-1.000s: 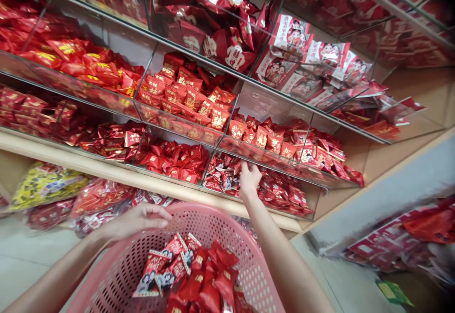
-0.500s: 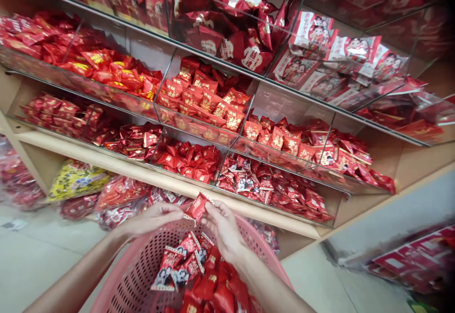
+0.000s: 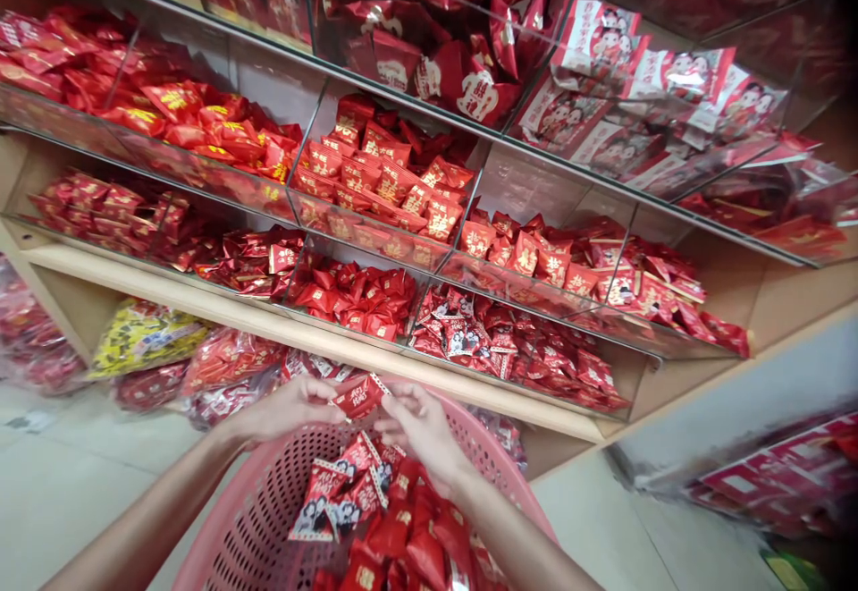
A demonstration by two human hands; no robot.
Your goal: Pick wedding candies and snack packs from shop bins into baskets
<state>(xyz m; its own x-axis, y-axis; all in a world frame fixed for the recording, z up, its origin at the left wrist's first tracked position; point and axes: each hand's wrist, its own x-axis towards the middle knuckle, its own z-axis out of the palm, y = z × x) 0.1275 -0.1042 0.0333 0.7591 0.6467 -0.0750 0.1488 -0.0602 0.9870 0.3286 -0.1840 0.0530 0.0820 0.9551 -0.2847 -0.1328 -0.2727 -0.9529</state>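
A small red candy packet (image 3: 362, 396) with gold lettering and a dotted edge is held level between my two hands, over the far rim of the pink perforated basket (image 3: 258, 493). My left hand (image 3: 285, 410) pinches its left end. At the right end, the thumb and fingertips of my right hand (image 3: 425, 434) close on its edge, other fingers loosely bent. Below, inside the basket, lie several red packets with black-and-white figures (image 3: 345, 493) and a heap of plain shiny red packets (image 3: 419, 533), partly hidden by my right forearm.
Shelves with clear dividers rise in front, filled with red packets (image 3: 385, 175) and white-and-red bags (image 3: 600, 37). A wooden ledge (image 3: 469, 381) runs just behind the basket. Under it lie a yellow bag (image 3: 147, 336) and bagged red goods (image 3: 231, 358). A red printed box (image 3: 770, 475) is at right.
The packet has turned from a steep slant to nearly level, its lettered face now showing. Both hands have shifted slightly with it. The view has tilted a little.
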